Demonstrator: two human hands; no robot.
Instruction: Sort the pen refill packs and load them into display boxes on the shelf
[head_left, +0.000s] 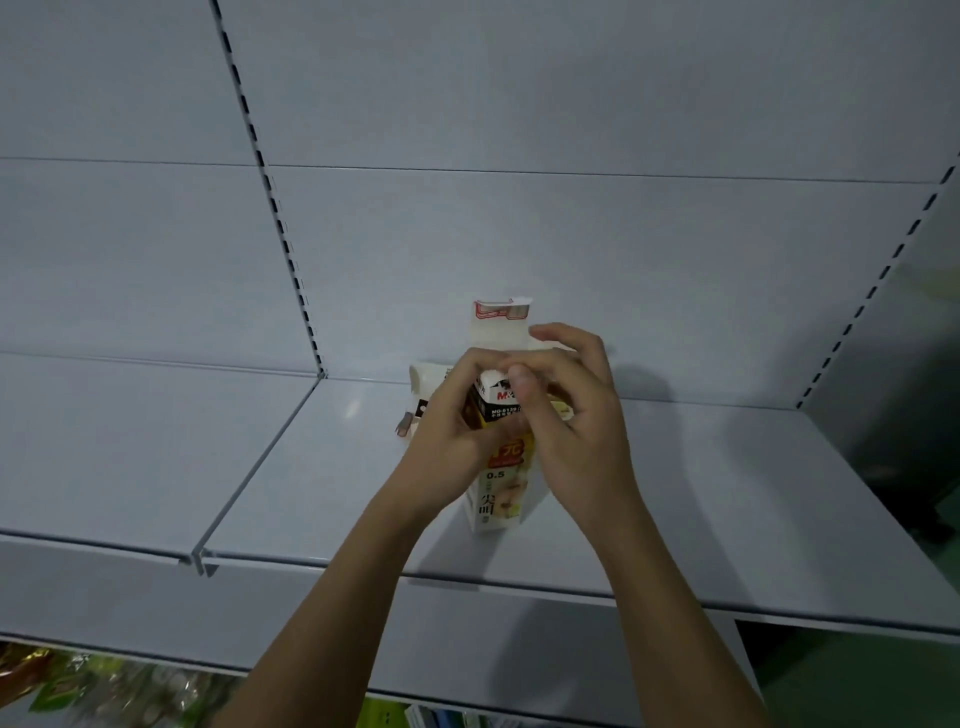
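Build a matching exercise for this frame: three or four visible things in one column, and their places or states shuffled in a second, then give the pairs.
Things:
1. display box
2. second box
3. top flap
4. left hand

Places or states:
A. stands up, open, above the hands
B. grips the front box's left side
C. on the shelf, behind the left hand
D. stands at the front, marked 0.5

Pairs: 1-D, 2-C, 3-A, 4-B

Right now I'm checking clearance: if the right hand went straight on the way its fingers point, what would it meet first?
The right hand would meet the pen refill pack first; its fingers already touch it.
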